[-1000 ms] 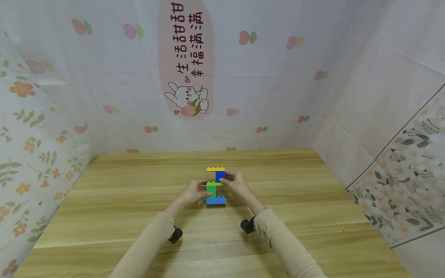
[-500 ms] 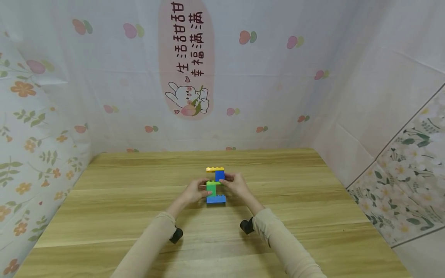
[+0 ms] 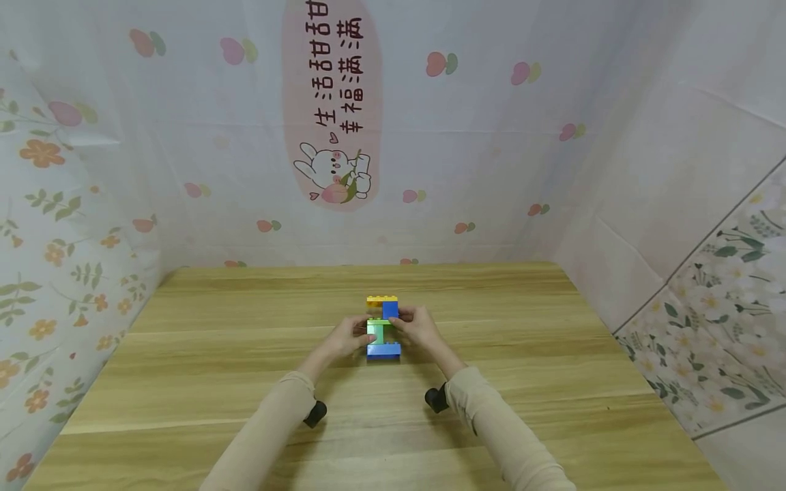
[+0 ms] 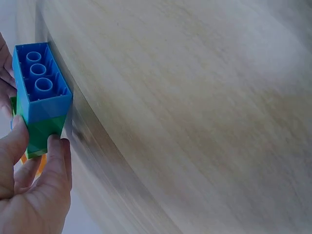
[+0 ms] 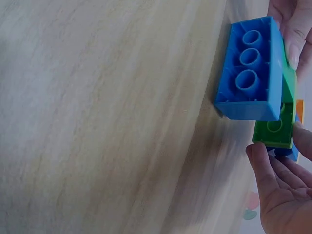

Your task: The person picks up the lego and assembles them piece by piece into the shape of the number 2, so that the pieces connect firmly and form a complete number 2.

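Both hands hold one stack of toy building bricks in front of the person. At its bottom is a light blue brick (image 3: 383, 350); above come a green brick (image 3: 376, 333), a thin lime brick (image 3: 374, 322), a dark blue brick (image 3: 390, 310) and a thin yellow brick (image 3: 382, 299). The left hand (image 3: 345, 339) pinches the green brick between thumb and fingers. The right hand (image 3: 420, 328) grips the dark blue brick from the right. Both wrist views show the hollow underside of the light blue brick (image 5: 275, 83), with round tubes inside. Parts of several fingers are hidden behind the stack.
A wood-grain table (image 3: 510, 409) lies under the hands. Behind it hangs a pale printed cloth (image 3: 491, 164), with floral cloth (image 3: 55, 286) along the left side. A black wrist device (image 3: 316, 414) is on the left forearm, another black device (image 3: 437, 399) on the right.
The stack has tilted a little, so the underside of the light blue brick now shows at the bottom in the head view. Both hands keep their grip and have barely shifted.
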The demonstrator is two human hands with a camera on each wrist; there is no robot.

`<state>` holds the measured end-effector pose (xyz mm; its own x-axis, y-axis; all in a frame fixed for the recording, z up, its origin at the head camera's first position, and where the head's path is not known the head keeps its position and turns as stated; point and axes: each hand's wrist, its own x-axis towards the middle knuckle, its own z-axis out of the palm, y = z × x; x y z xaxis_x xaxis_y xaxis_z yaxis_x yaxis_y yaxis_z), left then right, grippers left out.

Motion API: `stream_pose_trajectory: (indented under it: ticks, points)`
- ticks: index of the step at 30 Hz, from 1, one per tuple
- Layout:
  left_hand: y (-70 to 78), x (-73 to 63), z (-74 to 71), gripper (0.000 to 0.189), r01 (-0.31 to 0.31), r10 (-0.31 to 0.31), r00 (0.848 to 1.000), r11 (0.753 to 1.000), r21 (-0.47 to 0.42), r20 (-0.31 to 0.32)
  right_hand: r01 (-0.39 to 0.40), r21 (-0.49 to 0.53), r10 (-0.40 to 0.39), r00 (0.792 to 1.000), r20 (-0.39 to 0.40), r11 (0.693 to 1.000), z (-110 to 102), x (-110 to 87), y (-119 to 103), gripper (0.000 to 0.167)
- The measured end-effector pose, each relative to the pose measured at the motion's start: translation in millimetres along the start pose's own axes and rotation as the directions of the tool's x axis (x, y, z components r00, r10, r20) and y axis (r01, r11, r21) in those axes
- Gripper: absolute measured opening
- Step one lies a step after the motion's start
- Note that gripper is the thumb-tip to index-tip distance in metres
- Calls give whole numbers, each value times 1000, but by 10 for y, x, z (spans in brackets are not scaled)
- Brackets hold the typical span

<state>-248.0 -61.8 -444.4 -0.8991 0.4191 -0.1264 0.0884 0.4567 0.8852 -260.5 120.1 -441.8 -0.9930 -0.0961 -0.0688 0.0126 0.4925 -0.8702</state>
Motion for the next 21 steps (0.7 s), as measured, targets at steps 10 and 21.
stream_pose_trajectory:
  ticks: [10, 21]
  points:
    - [-16, 40, 16, 47, 29, -29, 1000, 999, -31, 9, 14, 17, -14, 1000, 0, 1000, 23, -2, 21, 32]
    - [-15, 81, -12, 49, 69, -69, 997, 998, 4, 41, 4, -34, -5, 1000, -8, 999, 20, 15, 47, 30]
